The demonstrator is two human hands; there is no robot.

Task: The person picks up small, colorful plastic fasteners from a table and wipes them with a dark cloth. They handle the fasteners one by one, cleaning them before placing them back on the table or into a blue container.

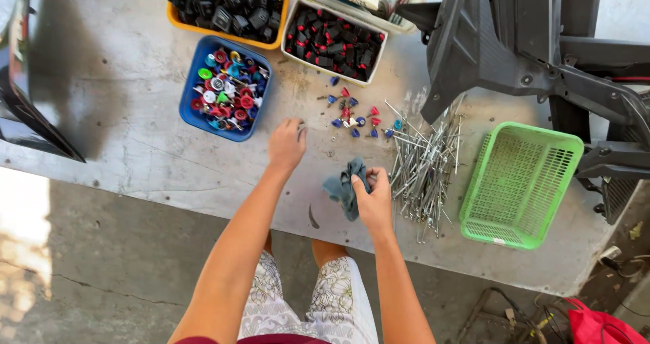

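Right hand (374,198) is gripping a crumpled grey-blue cloth rag (343,188); long thin metal rods (423,161) are lying just right, axes near-to-far. Left hand (286,144) is resting loosely curled, holding nothing visible.

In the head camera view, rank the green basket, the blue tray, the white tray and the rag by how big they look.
1. Green basket, clearly largest.
2. White tray and blue tray: they look alike, and the white tray lies farther off, so no ranking.
3. Rag, smallest, bunched in the right hand.
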